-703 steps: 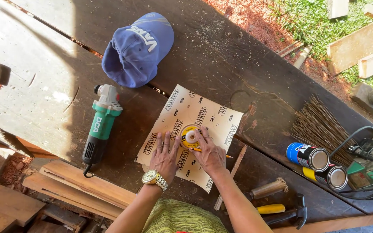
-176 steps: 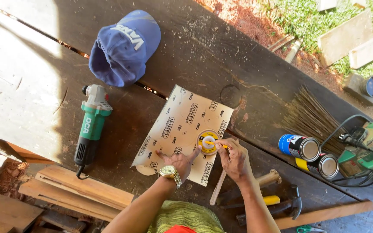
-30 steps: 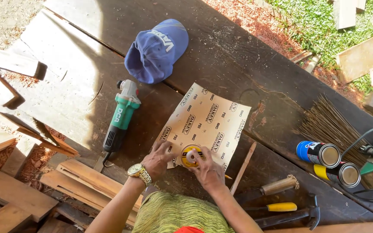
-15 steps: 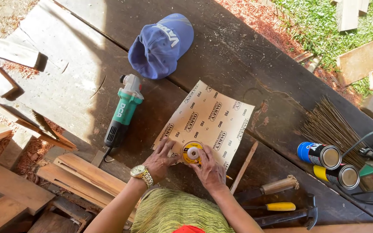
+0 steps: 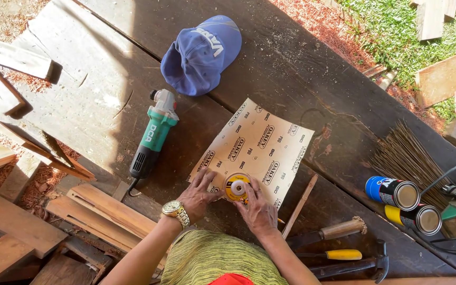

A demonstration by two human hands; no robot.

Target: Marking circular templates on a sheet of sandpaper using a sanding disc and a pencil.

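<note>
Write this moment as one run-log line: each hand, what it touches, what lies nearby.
left hand: pressing sandpaper sheet | right hand: on yellow disc atop sheet | nearby: angle grinder, blue cap

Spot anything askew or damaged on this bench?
Nothing damaged or spilled. The sandpaper sheet lies skewed to the plank edges, back side up, with a yellow disc held on its near edge by the left hand and right hand.

Sheet of sandpaper (image 5: 257, 148) lies flat mid-bench (image 5: 302, 63). Small disc (image 5: 237, 187) sits on its near edge, left hand (image 5: 199, 195) & right hand (image 5: 257, 211) either side, touching it. Angle grinder (image 5: 151, 140) just left of sheet; cap (image 5: 201, 53) behind it. Right: bundle of thin sticks (image 5: 405, 158), two cans (image 5: 405, 203) on their sides. Hammers (image 5: 344, 253) near-right.
</note>
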